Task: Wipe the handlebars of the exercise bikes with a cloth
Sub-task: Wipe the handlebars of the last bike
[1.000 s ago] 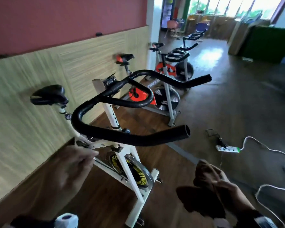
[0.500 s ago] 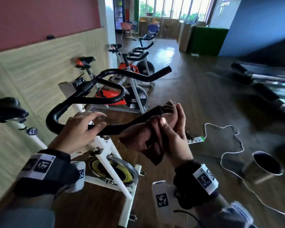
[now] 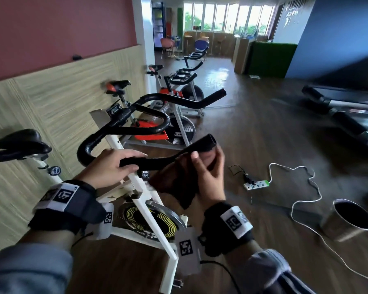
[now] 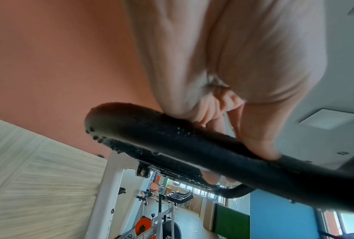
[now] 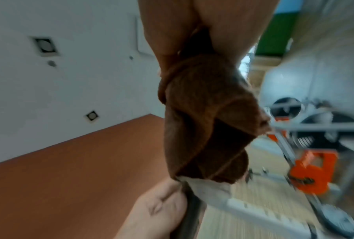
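Your brown cloth (image 3: 174, 183) looks soft and napped, a matt terry weave. The black handlebar (image 3: 155, 162) it wraps is matt, pebbled foam beaded with droplets. Below the handlebar, the bike frame (image 3: 149, 200) is glossy white painted metal. Right of it stands a brushed steel bucket (image 3: 346, 221) on dark, faintly shiny wood-look flooring (image 3: 253, 128).

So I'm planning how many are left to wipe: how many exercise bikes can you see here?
4 along the wall: the white bike at the hands, an orange-trimmed bike behind it, a third bike beyond, and a far handlebar set. More may be hidden.
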